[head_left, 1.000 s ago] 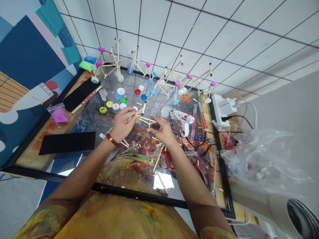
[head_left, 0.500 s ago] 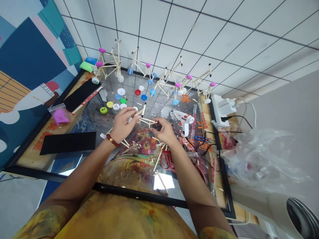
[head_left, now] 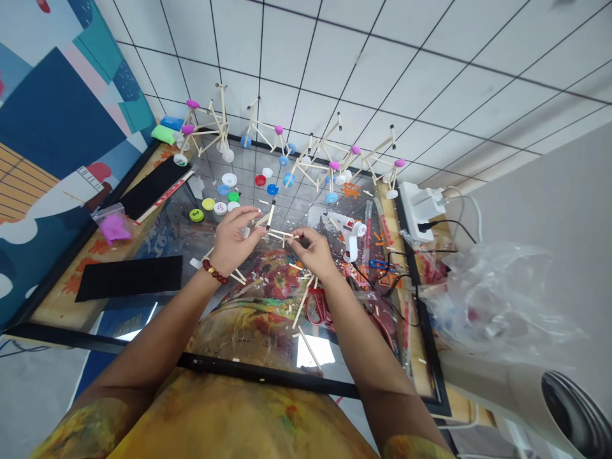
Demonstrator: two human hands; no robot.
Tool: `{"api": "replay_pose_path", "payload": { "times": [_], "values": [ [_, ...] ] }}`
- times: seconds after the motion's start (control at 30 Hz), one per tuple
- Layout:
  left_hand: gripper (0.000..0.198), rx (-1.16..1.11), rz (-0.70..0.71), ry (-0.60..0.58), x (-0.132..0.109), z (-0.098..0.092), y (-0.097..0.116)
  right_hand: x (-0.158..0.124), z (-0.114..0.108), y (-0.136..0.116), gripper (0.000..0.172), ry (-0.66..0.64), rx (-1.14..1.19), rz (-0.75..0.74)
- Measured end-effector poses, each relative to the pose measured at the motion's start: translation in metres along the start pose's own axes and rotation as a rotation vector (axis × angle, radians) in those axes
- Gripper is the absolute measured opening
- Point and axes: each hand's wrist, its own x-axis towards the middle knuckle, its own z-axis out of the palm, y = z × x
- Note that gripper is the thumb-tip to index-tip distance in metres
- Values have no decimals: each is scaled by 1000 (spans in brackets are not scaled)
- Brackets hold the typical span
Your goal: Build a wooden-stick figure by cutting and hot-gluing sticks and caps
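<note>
Over the middle of the glass tabletop, a small frame of thin wooden sticks (head_left: 277,235) spans both hands, with a black-tipped stick (head_left: 271,215) rising from its left end. My left hand (head_left: 233,242), wearing a red-brown bead bracelet, is closed with thumb and fingers pinching the frame's left end. At the other end, my right hand (head_left: 313,254) pinches the frame's right tip between thumb and forefinger. Loose wooden sticks (head_left: 301,305) and red-handled scissors (head_left: 316,307) lie below the right hand. A white glue gun (head_left: 350,233) rests to its right.
Along the back stand several stick bicycle models (head_left: 306,162) with bottle-cap wheels and pink seats. Loose bottle caps (head_left: 220,208) lie before them. Black strips (head_left: 129,278) are at left. A power strip (head_left: 418,210), cords and a clear plastic bag (head_left: 507,299) are at right.
My right thumb and forefinger have closed in on the frame's right end. My left hand keeps its pinch. The whole view has shifted slightly.
</note>
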Motion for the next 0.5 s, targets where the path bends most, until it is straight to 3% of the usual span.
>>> {"api": "replay_pose_path", "payload": {
  "times": [0.17,0.5],
  "values": [
    [37,-29,20,-94,2,6,-3,1,0,0,14,-10,2,-20],
    [6,-56,-34,-210,9,12,-11,2,1,2,16,-25,-25,-41]
  ]
}}
